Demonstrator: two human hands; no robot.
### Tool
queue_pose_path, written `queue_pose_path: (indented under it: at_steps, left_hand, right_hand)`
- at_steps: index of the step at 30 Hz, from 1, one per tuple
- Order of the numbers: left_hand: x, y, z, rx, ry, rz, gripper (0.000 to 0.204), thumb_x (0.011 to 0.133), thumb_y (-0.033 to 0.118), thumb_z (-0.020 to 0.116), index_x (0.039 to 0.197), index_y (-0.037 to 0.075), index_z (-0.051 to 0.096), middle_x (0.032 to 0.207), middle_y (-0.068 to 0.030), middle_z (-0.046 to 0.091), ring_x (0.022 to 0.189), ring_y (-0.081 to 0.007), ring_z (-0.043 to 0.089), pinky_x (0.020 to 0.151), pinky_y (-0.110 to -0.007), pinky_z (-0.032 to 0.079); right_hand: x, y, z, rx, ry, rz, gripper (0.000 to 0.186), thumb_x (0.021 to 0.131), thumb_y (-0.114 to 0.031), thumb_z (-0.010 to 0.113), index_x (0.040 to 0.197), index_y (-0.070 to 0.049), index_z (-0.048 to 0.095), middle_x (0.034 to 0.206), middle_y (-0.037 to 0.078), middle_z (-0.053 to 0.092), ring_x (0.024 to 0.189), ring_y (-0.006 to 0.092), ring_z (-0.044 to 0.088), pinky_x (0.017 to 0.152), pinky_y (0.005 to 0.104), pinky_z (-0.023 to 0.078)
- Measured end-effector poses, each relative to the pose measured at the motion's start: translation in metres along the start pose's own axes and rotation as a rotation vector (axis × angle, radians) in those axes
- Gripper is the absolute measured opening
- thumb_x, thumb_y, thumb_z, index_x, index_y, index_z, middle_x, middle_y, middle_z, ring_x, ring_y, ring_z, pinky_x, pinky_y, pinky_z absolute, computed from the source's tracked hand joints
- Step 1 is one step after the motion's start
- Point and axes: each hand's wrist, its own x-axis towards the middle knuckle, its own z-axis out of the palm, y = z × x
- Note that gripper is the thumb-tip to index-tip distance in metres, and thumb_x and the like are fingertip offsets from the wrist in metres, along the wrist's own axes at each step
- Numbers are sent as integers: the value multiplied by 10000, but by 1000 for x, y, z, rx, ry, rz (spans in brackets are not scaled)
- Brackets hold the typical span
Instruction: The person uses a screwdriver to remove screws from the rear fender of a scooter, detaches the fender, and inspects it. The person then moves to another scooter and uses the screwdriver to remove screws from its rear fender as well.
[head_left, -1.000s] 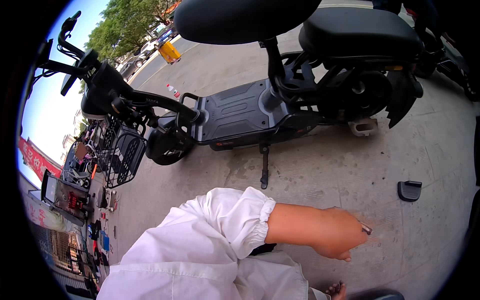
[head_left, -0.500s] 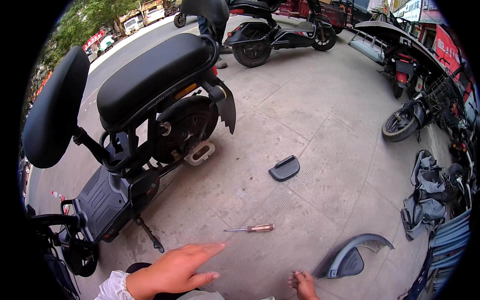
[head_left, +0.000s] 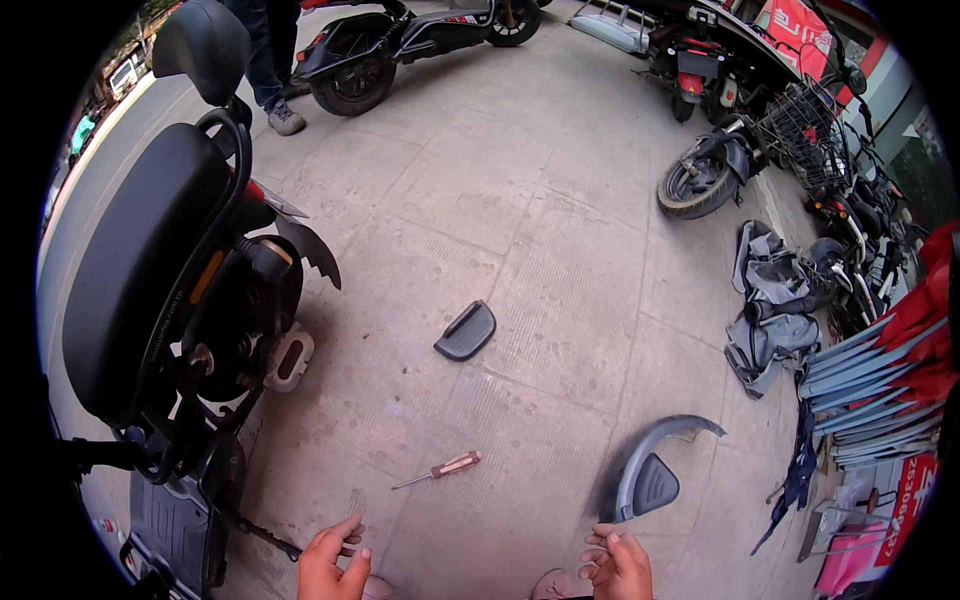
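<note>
Left hand (head_left: 335, 562) has come off screwdriver (head_left: 440, 470): tool lies free on floor (head_left: 540, 420), our fingers parted, empty. Right hand (head_left: 617, 565) loosely curled by lower tip of fender (head_left: 638, 455); touch or grip, we cannot tell. Scooter (head_left: 145, 270) bounds our left, poles (head_left: 870, 380) right; open stretch between, pad (head_left: 467, 332) mid-floor.

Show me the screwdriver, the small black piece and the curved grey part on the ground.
Screwdriver (head_left: 450, 467): head view, on its handle.
Small black piece (head_left: 468, 332): head view, on its upper face.
Curved grey part (head_left: 655, 486): head view, on its dark panel.
</note>
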Motion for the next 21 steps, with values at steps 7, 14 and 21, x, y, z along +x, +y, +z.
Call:
queue_pose_path:
  at_steps: [7, 14, 21]
  left_hand:
    - [-36, -5, 32, 1, -124, -72, 512, 810, 35, 636, 1298, -45, 506, 1107, -210, 617, 936, -247, 624, 760, -333, 525]
    - [-162, -46, 85, -706, -112, -1168, 620, 1001, 354, 449, 1494, 39, 242, 1439, -187, 405, 1283, -354, 446, 1038, -479, 400]
    - [-158, 149, 30, -998, -359, -986, 703, 1011, 528, 254, 1537, 86, 103, 1577, -159, 182, 1439, -340, 216, 1148, -511, 211]
  right_hand:
    - [-29, 83, -3, -375, 10, 105, 393, 973, -277, 526, 1244, 7, 516, 992, 135, 598, 772, 150, 604, 640, 285, 501]
    - [-146, 152, -56, -996, 3, -534, 452, 956, -262, 533, 1289, 37, 469, 1145, 228, 534, 988, 286, 555, 828, 339, 452]
    - [-248, -97, 35, -703, -184, -778, 641, 947, -231, 453, 1408, 164, 246, 1450, 368, 301, 1362, 473, 310, 1135, 479, 235]
